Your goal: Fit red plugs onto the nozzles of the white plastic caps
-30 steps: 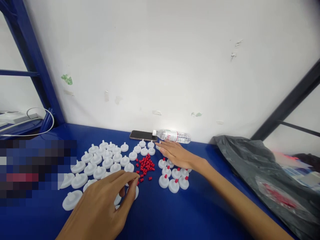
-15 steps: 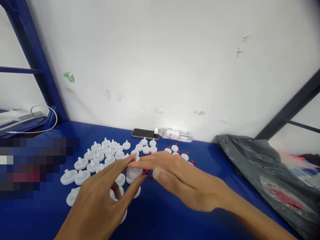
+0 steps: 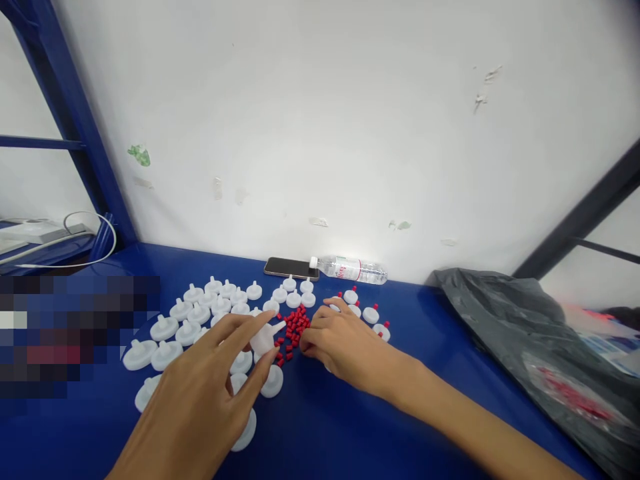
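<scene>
Between the thumb and fingers of my left hand [image 3: 207, 380] is a white round nozzle cap [image 3: 263, 339], tilted so its narrow spout points right. My right hand [image 3: 345, 343] is at the right edge of a pile of small red caps [image 3: 296, 327], its fingertips pinched together; whatever they hold is hidden. Many loose white nozzle caps [image 3: 164, 328] stand spout-up on the blue table, left of and beneath my left hand. Beyond my right hand stand several white nozzle caps with red tips [image 3: 371, 315].
A black phone [image 3: 290, 267] and a clear plastic bottle [image 3: 350, 269] lie by the wall. On the right, a dark grey plastic bag [image 3: 480, 320] carries a clear packet of red pieces [image 3: 575, 393]. A white cable [image 3: 113, 240] loops at the left.
My right hand has moved from above the white nozzle cap to the red pile, its fingers curling in. The cap in my left hand has tipped to the right.
</scene>
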### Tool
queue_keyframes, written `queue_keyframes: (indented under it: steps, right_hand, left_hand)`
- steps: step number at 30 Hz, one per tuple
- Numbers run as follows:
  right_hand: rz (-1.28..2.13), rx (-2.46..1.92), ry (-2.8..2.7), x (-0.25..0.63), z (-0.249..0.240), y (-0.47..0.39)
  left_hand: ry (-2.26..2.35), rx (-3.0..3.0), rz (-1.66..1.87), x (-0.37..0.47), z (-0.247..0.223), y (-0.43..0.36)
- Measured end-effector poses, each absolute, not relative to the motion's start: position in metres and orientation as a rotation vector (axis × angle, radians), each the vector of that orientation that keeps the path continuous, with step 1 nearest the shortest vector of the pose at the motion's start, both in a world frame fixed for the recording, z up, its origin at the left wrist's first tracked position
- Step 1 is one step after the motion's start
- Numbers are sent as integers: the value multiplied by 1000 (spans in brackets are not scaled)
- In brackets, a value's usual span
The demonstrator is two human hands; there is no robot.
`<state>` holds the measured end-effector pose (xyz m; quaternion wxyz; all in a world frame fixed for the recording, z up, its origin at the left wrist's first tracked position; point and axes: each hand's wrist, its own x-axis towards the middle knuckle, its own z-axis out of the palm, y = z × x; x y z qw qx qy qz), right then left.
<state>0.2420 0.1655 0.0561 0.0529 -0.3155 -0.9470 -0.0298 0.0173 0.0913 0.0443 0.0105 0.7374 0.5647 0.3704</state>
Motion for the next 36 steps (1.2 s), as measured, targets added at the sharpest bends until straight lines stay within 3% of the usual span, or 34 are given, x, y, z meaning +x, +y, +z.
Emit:
queue_keyframes:
  steps: [3,9,17,24,30,36]
  right_hand:
    - [19,-928,-2816,243,62,164]
    - [722,-891,-2345,240,94,152]
    - [835,-831,-2229,238,94,147]
    - [514,-656,-2176,234,89,143]
    - [-154,-296,-2150,228,77,133]
    - [-229,-296,-2171,228,76,131]
  left_hand:
    - [1768,2281,1123,20,43,94]
    - [1745,2278,1105,21,41,97]
    - [1641,2284,1114,21,39,92]
    - [1529,2015,1222,29,47,85]
    - [1283,1313,1190,34,57,75]
    - [1126,1254,1139,31,70,85]
